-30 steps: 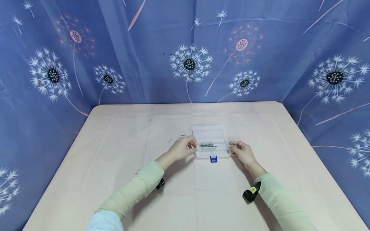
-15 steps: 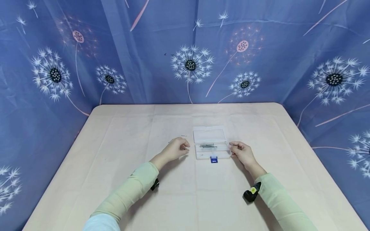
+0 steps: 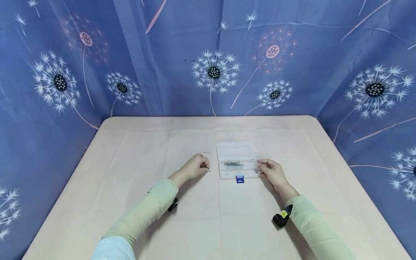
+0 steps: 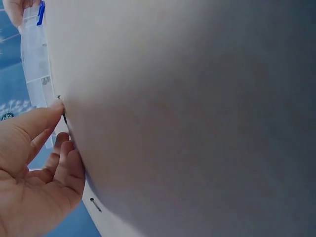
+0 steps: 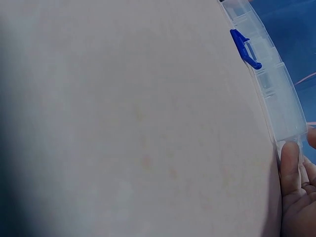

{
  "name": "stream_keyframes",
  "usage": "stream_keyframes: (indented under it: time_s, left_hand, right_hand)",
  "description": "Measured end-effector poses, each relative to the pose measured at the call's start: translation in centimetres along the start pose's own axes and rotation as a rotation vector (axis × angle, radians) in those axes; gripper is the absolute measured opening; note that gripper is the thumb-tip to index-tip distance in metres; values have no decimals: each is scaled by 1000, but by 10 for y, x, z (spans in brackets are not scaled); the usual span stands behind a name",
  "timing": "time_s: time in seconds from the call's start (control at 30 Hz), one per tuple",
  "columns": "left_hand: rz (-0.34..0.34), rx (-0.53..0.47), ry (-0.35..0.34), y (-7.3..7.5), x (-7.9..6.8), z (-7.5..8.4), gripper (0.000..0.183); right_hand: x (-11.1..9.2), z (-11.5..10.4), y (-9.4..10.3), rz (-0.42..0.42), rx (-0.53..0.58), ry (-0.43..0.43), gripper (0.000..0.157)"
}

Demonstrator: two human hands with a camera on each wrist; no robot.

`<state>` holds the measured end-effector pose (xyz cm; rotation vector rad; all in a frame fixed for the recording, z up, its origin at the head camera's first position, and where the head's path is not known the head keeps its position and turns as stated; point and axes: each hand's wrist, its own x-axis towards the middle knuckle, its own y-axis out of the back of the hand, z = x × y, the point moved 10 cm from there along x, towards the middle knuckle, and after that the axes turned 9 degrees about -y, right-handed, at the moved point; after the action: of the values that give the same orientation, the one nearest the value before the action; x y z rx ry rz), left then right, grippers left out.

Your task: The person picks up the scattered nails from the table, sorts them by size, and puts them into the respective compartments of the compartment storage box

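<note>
My left hand (image 3: 194,167) pinches a small dark screw (image 4: 64,118) between thumb and fingertips, left of a clear plastic box (image 3: 238,174). In the left wrist view, one end of the screw shows past the thumb tip; the fingers cover part of it. The box stands with its lid (image 3: 234,151) folded back and a blue latch (image 3: 239,179) at the front. Several long thin metal pieces (image 3: 233,164), like nails or screws, lie in its rear compartment. My right hand (image 3: 273,173) holds the box's right end, thumb in front.
Another small screw (image 3: 206,152) lies on the pale tablecloth (image 3: 162,133) behind my left hand; the left wrist view shows a loose screw (image 4: 95,205) near the fingers. Blue dandelion-print curtains (image 3: 169,72) surround the table's back and sides.
My left hand has drawn back leftward from the box and now pinches a screw; the small screw that lay beside it is no longer seen on the cloth. My right hand stays at the box.
</note>
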<state>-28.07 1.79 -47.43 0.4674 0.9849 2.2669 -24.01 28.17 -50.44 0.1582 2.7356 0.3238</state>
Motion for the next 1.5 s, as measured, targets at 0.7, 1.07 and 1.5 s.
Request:
stream_keyframes:
  time_s: [0.7, 1.07, 1.5]
  left_hand:
    - [-67, 255, -25, -2, -3, 12, 9]
    - [42, 156, -53, 10, -5, 19, 5]
    - [151, -135, -33, 10, 7, 37, 10]
  right_hand:
    - [1, -5, -2, 1, -20, -14, 39]
    - [2, 3, -1, 14, -18, -27, 37]
    - [4, 4, 0, 25, -23, -32, 37]
